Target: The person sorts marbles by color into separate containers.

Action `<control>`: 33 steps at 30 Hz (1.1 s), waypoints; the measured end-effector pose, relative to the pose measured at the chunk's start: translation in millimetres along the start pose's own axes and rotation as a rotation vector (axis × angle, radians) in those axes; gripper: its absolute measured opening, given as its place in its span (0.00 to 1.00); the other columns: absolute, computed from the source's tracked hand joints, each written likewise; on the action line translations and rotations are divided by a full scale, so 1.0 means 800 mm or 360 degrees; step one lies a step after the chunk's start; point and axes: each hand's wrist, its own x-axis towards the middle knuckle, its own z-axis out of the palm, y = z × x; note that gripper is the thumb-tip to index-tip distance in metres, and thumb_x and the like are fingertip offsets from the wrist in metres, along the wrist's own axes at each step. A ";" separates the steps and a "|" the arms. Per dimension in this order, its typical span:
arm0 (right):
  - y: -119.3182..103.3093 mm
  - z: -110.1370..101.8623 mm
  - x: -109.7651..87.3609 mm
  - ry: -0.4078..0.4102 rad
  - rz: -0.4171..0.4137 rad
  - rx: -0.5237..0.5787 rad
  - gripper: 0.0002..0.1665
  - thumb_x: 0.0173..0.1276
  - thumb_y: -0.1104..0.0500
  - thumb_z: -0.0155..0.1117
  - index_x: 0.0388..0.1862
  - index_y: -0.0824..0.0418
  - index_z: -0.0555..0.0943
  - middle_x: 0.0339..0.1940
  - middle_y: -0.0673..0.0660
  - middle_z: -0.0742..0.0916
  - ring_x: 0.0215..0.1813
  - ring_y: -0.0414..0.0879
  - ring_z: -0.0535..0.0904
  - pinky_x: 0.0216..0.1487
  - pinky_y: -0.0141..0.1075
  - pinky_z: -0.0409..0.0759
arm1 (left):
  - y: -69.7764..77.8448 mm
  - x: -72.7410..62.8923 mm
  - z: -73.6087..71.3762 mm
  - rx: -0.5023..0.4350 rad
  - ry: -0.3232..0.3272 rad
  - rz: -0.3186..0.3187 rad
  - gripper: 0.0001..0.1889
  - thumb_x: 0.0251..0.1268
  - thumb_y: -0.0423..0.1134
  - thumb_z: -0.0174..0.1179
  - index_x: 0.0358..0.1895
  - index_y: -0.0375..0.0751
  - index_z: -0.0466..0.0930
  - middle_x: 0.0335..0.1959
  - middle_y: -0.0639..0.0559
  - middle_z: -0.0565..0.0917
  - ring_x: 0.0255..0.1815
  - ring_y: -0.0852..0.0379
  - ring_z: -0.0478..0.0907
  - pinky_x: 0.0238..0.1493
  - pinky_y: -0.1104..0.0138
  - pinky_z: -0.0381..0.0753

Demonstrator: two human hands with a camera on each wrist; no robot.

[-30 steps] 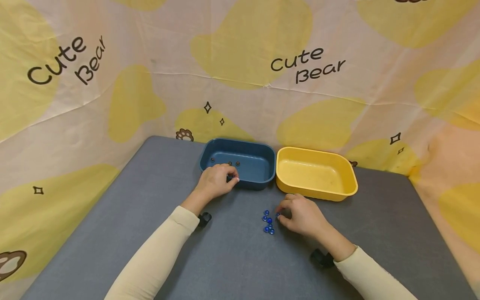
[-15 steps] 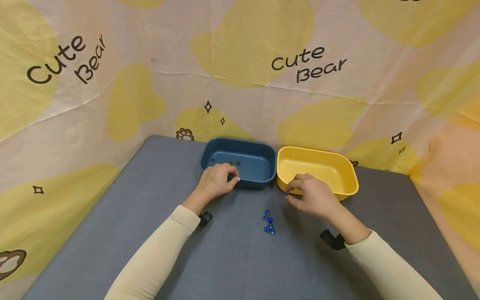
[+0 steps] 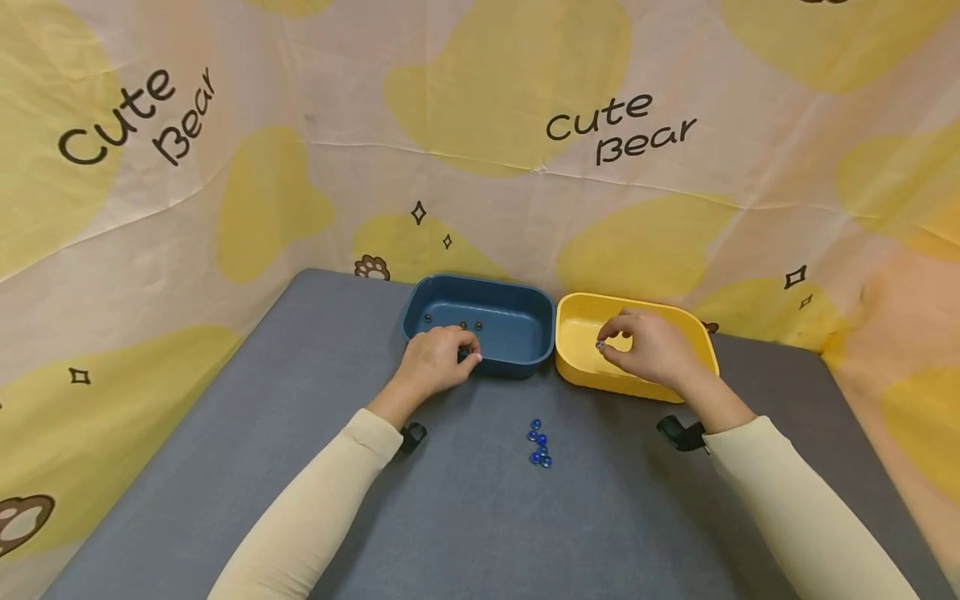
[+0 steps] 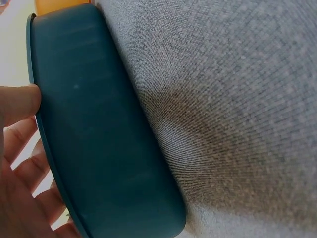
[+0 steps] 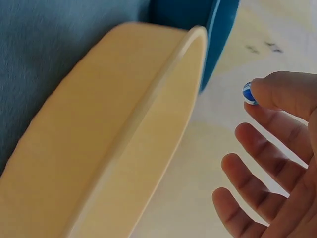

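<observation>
My right hand [image 3: 654,350] is over the yellow bin [image 3: 630,385], pinching a blue-and-white marble [image 5: 249,93] between thumb and forefinger; its other fingers are spread apart and loosely bent. Below it, the same marble [image 3: 600,344] looks tiny in the head view. The left hand [image 3: 437,363] holds the front rim of the blue bin [image 4: 94,119], thumb on the outer side and fingers behind the rim. Inside that bin lie a few brown marbles [image 3: 478,326], partly hidden by the hand. Several blue marbles [image 3: 542,439] sit in a small cluster on the grey tabletop.
Both bins stand side by side near the back of the grey table [image 3: 465,517]. A printed cloth [image 3: 480,192] hangs close behind them and along the sides. A black strap [image 3: 681,433] is on the right wrist, another [image 3: 412,437] on the left.
From beside the blue marbles, my right hand has lifted one and carried it up and rightward over the yellow bin. The left hand stays at the blue bin's rim.
</observation>
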 end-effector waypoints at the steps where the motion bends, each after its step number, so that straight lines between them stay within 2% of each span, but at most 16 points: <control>1: 0.003 0.000 0.003 -0.0015 0.0010 -0.0001 0.07 0.59 0.58 0.70 0.37 0.57 0.86 0.35 0.54 0.87 0.42 0.55 0.80 0.43 0.46 0.78 | 0.000 0.000 0.000 0.0002 0.0000 -0.0003 0.04 0.64 0.48 0.62 0.35 0.58 0.84 0.36 0.56 0.84 0.33 0.59 0.79 0.33 0.62 0.78; 8: 0.021 0.004 0.025 -0.0099 0.0089 -0.0032 0.10 0.61 0.55 0.68 0.40 0.57 0.86 0.39 0.57 0.86 0.45 0.55 0.81 0.45 0.49 0.79 | 0.002 0.002 -0.002 -0.0001 -0.0027 -0.0013 0.04 0.64 0.48 0.62 0.36 0.57 0.84 0.37 0.55 0.84 0.33 0.59 0.78 0.32 0.62 0.77; 14: 0.035 0.021 0.041 -0.0152 0.0074 -0.0068 0.11 0.61 0.55 0.68 0.40 0.58 0.86 0.39 0.56 0.87 0.43 0.52 0.80 0.45 0.48 0.79 | 0.002 0.001 -0.002 -0.0006 -0.0048 -0.0028 0.04 0.64 0.49 0.61 0.35 0.57 0.83 0.36 0.56 0.84 0.32 0.59 0.77 0.31 0.64 0.76; 22: 0.052 0.045 0.051 -0.0219 0.0094 -0.0086 0.09 0.60 0.55 0.67 0.37 0.58 0.86 0.37 0.57 0.87 0.39 0.51 0.80 0.43 0.48 0.79 | 0.002 0.002 -0.002 -0.0012 -0.0069 -0.0031 0.04 0.65 0.48 0.61 0.36 0.57 0.83 0.36 0.55 0.84 0.30 0.60 0.76 0.29 0.64 0.75; 33: 0.069 0.066 0.059 -0.0362 0.0205 -0.0125 0.08 0.60 0.54 0.67 0.37 0.55 0.86 0.40 0.57 0.86 0.41 0.51 0.81 0.43 0.49 0.79 | 0.005 0.001 -0.002 0.0018 -0.0076 -0.0049 0.04 0.65 0.48 0.61 0.36 0.57 0.84 0.35 0.56 0.83 0.31 0.60 0.77 0.31 0.63 0.76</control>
